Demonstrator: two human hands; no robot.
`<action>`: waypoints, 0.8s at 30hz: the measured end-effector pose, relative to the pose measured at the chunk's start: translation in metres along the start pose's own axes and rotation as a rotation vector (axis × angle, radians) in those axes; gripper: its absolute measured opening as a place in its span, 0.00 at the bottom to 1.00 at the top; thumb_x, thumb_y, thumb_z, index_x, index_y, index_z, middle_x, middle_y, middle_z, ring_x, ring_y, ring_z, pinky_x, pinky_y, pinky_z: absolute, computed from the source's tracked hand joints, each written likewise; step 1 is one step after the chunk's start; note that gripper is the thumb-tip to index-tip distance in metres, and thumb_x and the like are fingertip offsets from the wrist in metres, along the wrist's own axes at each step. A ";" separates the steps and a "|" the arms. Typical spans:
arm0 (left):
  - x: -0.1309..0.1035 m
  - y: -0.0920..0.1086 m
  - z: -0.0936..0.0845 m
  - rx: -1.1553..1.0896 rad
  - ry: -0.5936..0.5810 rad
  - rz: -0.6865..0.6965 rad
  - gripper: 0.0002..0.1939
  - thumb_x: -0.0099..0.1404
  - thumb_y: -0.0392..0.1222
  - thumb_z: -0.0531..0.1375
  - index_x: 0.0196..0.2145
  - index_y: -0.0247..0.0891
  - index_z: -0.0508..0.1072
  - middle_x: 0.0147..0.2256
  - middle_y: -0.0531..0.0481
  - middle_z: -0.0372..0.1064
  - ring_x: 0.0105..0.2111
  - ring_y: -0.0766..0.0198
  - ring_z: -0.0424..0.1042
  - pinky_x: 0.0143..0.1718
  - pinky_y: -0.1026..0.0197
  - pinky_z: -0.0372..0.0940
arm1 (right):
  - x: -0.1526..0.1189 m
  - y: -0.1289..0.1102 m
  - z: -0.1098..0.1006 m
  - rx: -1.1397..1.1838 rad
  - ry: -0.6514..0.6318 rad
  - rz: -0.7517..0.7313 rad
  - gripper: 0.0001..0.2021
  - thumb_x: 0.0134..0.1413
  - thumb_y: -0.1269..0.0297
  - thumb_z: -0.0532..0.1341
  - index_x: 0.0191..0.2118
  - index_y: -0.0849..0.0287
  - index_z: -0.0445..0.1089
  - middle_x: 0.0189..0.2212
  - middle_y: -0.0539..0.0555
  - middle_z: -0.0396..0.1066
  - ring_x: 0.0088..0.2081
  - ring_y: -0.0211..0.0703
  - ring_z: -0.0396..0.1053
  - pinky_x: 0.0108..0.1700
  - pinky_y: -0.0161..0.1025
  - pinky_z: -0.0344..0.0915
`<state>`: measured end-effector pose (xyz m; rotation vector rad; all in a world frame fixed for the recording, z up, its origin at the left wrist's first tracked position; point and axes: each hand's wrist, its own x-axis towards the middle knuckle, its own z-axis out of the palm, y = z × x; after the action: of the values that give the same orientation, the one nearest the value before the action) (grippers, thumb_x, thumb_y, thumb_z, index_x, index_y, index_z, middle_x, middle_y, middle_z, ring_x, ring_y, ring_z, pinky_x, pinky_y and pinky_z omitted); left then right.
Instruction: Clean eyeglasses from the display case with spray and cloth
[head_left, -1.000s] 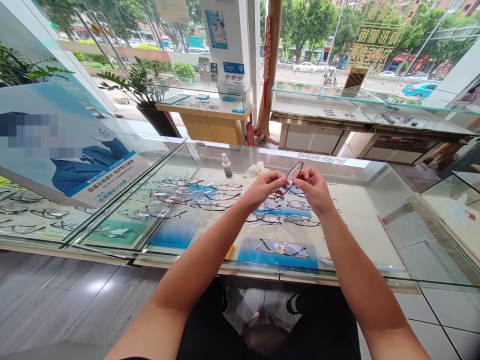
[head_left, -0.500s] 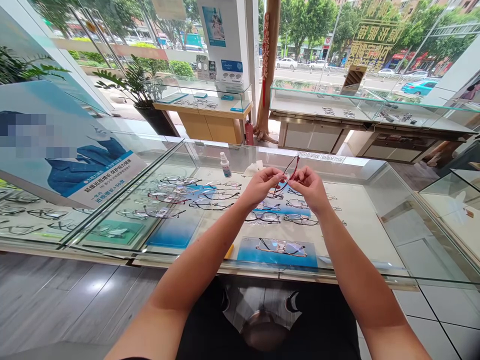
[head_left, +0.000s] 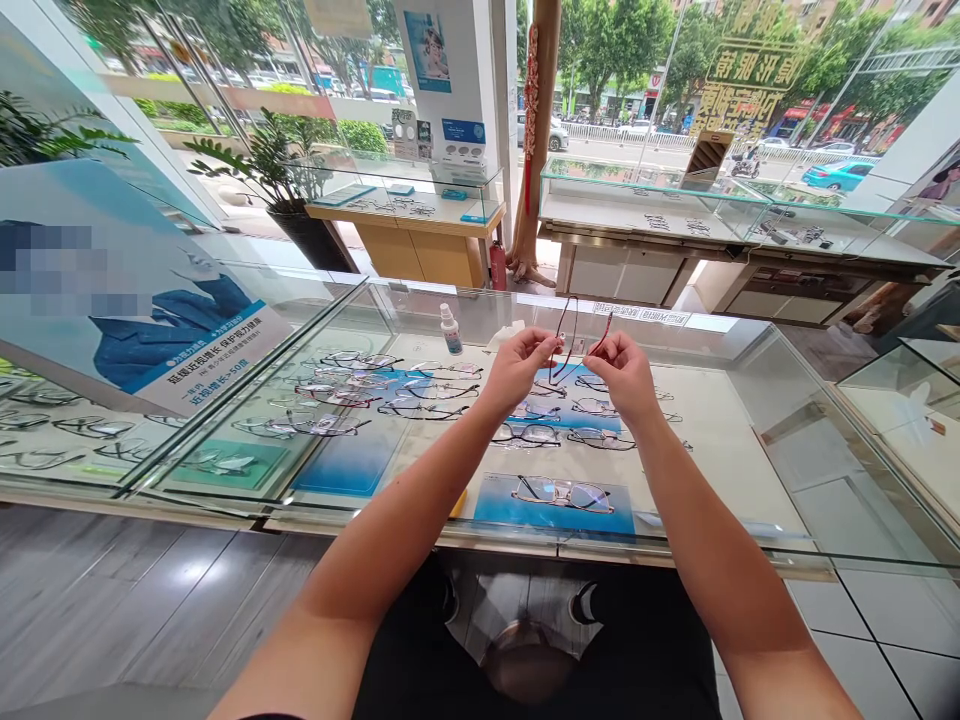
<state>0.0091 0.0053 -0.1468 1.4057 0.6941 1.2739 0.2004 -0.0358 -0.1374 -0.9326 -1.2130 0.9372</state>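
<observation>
A pair of eyeglasses with thin dark-red frames (head_left: 574, 335) is held up over the glass display case (head_left: 720, 325). My left hand (head_left: 525, 368) pinches its left side between thumb and fingers. With its fingertips, my right hand (head_left: 621, 372) grips the other side, where a red temple sticks up. The temples point upward, spread apart. Below the hands, inside the case, several glasses lie in rows, and one pair (head_left: 562, 494) rests on a blue card (head_left: 491, 512) near the front edge.
A small white spray bottle (head_left: 451, 330) stands on the case, left of my hands, with a crumpled white cloth (head_left: 508, 334) nearby. A large poster board (head_left: 135, 290) leans at the left. More display cases (head_left: 420, 215) stand by the windows.
The red glasses have turned, and their temples now stand apart and more upright. My hands have moved slightly apart, the right one a little to the right.
</observation>
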 end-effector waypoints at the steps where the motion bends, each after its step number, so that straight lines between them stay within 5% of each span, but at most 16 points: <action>1: 0.000 0.000 0.000 -0.014 0.021 -0.015 0.21 0.66 0.61 0.70 0.40 0.38 0.77 0.43 0.44 0.80 0.45 0.60 0.78 0.46 0.56 0.76 | 0.000 0.000 0.000 0.004 0.029 0.005 0.22 0.47 0.64 0.74 0.28 0.52 0.55 0.31 0.49 0.70 0.36 0.43 0.67 0.42 0.45 0.65; 16: 0.000 -0.012 0.005 -0.099 0.301 0.058 0.19 0.70 0.58 0.67 0.41 0.39 0.74 0.48 0.43 0.79 0.52 0.57 0.79 0.52 0.50 0.80 | 0.003 0.030 0.004 0.141 0.352 0.204 0.30 0.40 0.56 0.78 0.28 0.52 0.51 0.30 0.47 0.71 0.27 0.37 0.62 0.29 0.40 0.61; 20: 0.001 -0.010 0.001 -0.058 0.340 0.059 0.19 0.69 0.58 0.68 0.41 0.38 0.74 0.46 0.43 0.80 0.49 0.59 0.79 0.48 0.54 0.79 | -0.001 0.023 0.008 0.113 0.331 0.251 0.27 0.41 0.55 0.78 0.27 0.52 0.55 0.30 0.48 0.71 0.30 0.39 0.66 0.30 0.39 0.62; 24: 0.001 -0.002 -0.003 0.071 0.371 0.143 0.17 0.71 0.58 0.66 0.42 0.39 0.75 0.45 0.43 0.80 0.46 0.59 0.79 0.45 0.55 0.77 | -0.005 0.006 0.008 -0.015 0.366 0.127 0.25 0.48 0.55 0.77 0.28 0.52 0.57 0.29 0.47 0.69 0.32 0.41 0.65 0.37 0.42 0.66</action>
<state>0.0064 0.0078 -0.1485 1.3061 0.9067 1.6611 0.1910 -0.0382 -0.1438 -1.1471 -0.8589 0.8134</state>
